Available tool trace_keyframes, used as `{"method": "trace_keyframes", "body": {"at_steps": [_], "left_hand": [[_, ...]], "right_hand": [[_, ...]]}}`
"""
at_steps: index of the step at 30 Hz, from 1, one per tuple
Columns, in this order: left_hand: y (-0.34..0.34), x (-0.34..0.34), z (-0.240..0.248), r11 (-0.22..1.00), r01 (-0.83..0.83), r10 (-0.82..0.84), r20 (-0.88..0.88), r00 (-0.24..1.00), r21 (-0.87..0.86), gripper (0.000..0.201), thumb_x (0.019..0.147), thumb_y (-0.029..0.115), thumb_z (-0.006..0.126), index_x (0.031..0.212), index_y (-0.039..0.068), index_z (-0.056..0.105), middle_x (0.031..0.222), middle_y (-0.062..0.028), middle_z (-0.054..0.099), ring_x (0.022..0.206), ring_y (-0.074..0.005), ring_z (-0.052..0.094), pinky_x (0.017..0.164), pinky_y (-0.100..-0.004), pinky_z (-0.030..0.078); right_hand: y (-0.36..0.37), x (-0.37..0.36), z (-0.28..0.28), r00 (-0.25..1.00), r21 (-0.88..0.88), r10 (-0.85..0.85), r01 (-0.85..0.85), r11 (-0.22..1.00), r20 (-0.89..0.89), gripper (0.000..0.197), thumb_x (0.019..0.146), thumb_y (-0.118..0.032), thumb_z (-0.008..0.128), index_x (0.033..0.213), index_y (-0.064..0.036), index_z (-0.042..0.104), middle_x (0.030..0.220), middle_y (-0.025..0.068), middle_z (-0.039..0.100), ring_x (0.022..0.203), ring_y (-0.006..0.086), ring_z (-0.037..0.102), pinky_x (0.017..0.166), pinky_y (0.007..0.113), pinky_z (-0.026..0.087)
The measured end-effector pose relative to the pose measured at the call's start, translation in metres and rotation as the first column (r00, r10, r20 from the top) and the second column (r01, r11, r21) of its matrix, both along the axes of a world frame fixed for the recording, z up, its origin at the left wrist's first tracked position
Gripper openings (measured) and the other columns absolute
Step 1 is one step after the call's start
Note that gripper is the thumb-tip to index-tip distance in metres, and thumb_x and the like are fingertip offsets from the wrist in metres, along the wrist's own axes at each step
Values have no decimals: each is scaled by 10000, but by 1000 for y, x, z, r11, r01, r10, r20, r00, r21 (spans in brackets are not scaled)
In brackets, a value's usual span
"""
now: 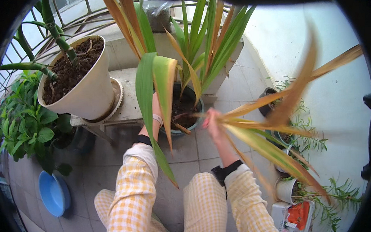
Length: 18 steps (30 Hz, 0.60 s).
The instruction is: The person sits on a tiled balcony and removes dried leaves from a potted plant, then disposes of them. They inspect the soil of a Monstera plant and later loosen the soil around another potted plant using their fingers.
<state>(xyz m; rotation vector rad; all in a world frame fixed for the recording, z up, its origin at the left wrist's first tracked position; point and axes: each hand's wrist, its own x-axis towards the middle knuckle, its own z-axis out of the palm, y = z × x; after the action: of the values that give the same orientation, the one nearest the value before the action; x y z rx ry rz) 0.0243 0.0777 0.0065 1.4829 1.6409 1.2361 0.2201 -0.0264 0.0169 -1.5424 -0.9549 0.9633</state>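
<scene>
My right hand (212, 122) is closed around the stem of a withering plant (293, 109), whose long brown and yellow leaves spread to the right, partly blurred. Its stem base points toward a round dark-green pot (200, 109) of dark soil. My left hand (156, 105) reaches to the pot's left side; hanging leaves and the rim hide its fingers. Other strappy plants (194, 36) with green and browned leaves stand in that pot. A broad green leaf (145, 78) droops in front of my left arm. Short brown stem pieces lie in the soil.
At the left, a large cream pot (84, 91) stands on a saucer on a pale bench (126, 79). A leafy bush (26, 116) grows below it, near a blue basin (54, 193) on the tiled floor. Several small potted plants (285, 190) line the right wall.
</scene>
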Motion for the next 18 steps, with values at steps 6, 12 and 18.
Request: {"method": "trace_keyframes", "body": {"at_steps": [6, 12, 18], "left_hand": [[-7, -14, -12, 935, 172, -69, -315, 946, 311, 260, 831, 200, 596, 861, -58, 620, 708, -191, 633, 608, -300, 621, 579, -404, 481], [1, -11, 11, 955, 284, -282, 33, 959, -81, 312, 867, 236, 564, 798, -67, 589, 596, -87, 585, 511, -157, 595, 461, -273, 459], [-36, -7, 68, 793, 494, -476, 145, 867, -356, 353, 922, 282, 450, 991, -26, 609, 820, -112, 660, 583, -121, 571, 544, -252, 470]], "right_hand": [[15, 80, 120, 987, -12, 105, -104, 994, 121, 303, 905, -277, 484, 848, 11, 560, 620, 59, 560, 487, 109, 541, 470, 226, 477], [0, 64, 129, 992, -16, 125, -125, 992, 23, 296, 882, -264, 525, 842, 25, 570, 623, 63, 565, 488, 110, 552, 461, 226, 483], [-3, 54, 127, 980, -121, 171, -158, 980, 104, 307, 876, -303, 543, 910, -2, 600, 704, 66, 595, 562, 90, 567, 513, 214, 490]]}}
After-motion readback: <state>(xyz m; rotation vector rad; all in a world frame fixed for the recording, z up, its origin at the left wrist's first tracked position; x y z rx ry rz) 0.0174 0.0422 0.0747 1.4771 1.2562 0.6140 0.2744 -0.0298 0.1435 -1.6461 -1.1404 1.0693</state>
